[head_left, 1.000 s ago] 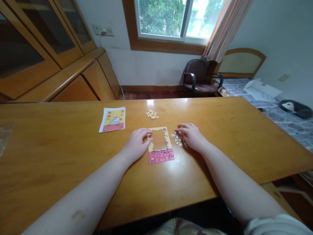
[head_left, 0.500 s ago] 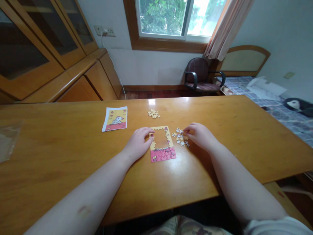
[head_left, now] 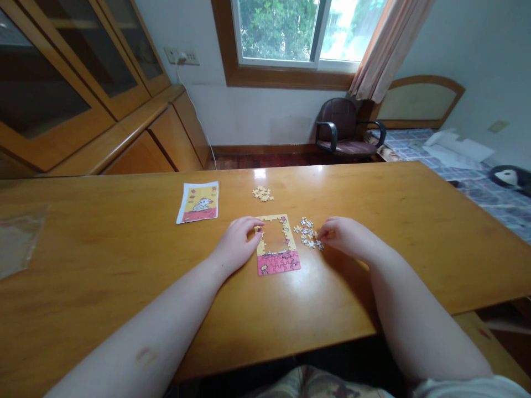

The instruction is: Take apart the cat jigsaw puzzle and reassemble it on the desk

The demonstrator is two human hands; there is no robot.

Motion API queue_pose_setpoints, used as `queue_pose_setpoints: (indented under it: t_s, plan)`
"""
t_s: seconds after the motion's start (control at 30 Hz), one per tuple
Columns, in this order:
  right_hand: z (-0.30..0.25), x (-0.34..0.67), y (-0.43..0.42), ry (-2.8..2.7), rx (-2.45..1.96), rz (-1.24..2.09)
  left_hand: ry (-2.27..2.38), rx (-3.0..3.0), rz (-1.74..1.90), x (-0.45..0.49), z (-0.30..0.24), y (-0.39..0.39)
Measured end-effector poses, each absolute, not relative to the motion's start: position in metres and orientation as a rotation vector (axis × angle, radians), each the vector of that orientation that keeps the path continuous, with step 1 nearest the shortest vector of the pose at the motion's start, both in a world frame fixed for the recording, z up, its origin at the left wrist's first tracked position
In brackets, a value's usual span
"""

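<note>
A partly assembled jigsaw puzzle (head_left: 279, 262) lies on the table, a yellow and pink frame around a hollow middle. My left hand (head_left: 238, 240) rests at its left edge, thumb and fingers apart, fingertips touching the border. To the right of the puzzle is a loose pile of white and yellow puzzle pieces (head_left: 307, 231). At that pile's right side, my right hand (head_left: 342, 236) has its fingertips pinched together on a small piece, mostly hidden by the fingers.
A second pile of yellowish pieces (head_left: 263, 193) lies beyond the puzzle. A picture card (head_left: 201, 204) with a white duck sits to the left. A clear plastic bag (head_left: 20, 237) lies at the table's far left. Behind the wooden table (head_left: 124, 243) stands an office chair (head_left: 342, 130).
My right hand has shifted slightly toward me and right, along the edge of the loose pile. My left hand stays at the puzzle's left border. The view has tilted a little.
</note>
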State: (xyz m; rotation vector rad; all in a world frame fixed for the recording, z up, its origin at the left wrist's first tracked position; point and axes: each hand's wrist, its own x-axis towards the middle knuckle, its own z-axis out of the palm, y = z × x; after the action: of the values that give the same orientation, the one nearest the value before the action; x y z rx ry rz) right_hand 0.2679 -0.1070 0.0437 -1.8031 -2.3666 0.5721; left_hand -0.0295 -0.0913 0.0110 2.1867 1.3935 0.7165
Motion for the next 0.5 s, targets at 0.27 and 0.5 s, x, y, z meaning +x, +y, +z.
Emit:
queue_pose_setpoints:
  t_s: [0.27,0.5]
  plan:
    - [0.0427,0.2634,-0.1128,-2.389,-1.863,0.522,1.397,2.178,0.723,-0.0284,0.0128,-0.0933]
    - [0.0454,0.2602,-0.1132,-2.447,-1.723,0.538,1.404,2.181,0.704,-0.0298,0.0112,-0.0928]
